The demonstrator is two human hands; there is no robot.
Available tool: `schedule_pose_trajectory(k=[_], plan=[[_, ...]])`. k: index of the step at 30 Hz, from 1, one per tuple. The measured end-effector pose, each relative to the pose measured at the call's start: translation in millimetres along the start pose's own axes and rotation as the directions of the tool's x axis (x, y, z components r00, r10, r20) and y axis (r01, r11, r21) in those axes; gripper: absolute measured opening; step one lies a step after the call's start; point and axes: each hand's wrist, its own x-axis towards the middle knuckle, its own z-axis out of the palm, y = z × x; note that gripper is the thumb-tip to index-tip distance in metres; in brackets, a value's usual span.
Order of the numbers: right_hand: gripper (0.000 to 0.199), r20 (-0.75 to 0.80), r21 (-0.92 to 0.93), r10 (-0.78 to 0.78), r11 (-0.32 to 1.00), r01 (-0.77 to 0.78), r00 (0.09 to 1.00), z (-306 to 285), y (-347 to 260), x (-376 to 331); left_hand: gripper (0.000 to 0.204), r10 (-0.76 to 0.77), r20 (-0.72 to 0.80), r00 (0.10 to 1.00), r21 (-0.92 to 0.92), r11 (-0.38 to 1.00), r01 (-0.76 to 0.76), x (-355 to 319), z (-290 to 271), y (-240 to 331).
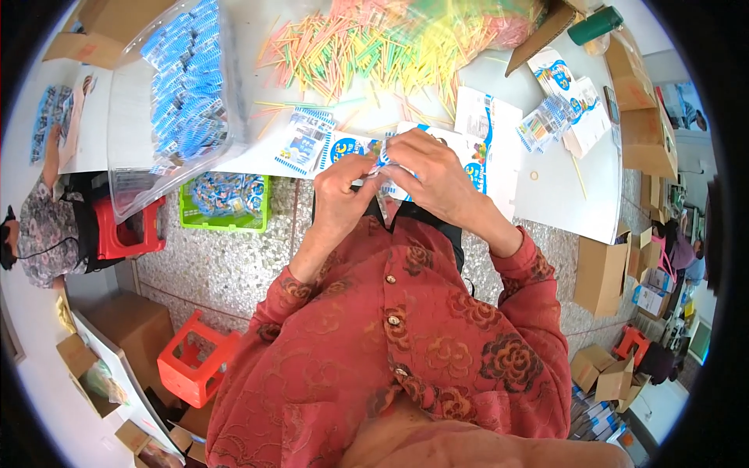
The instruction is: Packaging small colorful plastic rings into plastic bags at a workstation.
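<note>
Filling much of a clear tray (131,175) left of the pile of coloured sticks (374,58) were striped blue packets (187,86). On the pile's near side, the left hand (341,189) pinched a small blue-and-white piece (381,160), mostly hidden, between thumb and fingers; beside it, the right hand (437,175), fingers curled, pinched the same piece. Two-handed fingertip work seemed the step; the next move likely called for a steady grip.

A red stool (191,384) stood on the speckled floor (222,273) near a brown box (134,335); a second red stool (108,228) stood beside a co-worker (48,238).
</note>
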Motion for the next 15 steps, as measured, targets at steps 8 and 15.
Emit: schedule_pose_trajectory(k=[8, 15], plan=[[0.013, 0.032, 0.258, 0.237, 0.936, -0.237, 0.971, 10.1, 56.5, 45.4, 0.012, -0.179, -0.126, 0.976, -0.054, 0.983, 0.174, -3.2, -21.6, -27.7], [0.031, 0.341, -0.445, -0.364, 0.750, 0.490, 0.867, 51.3, 134.9, 99.9, 0.014, -0.273, -0.181, 0.945, -0.136, 0.958, 0.251, -12.5, -36.3, -38.9]])
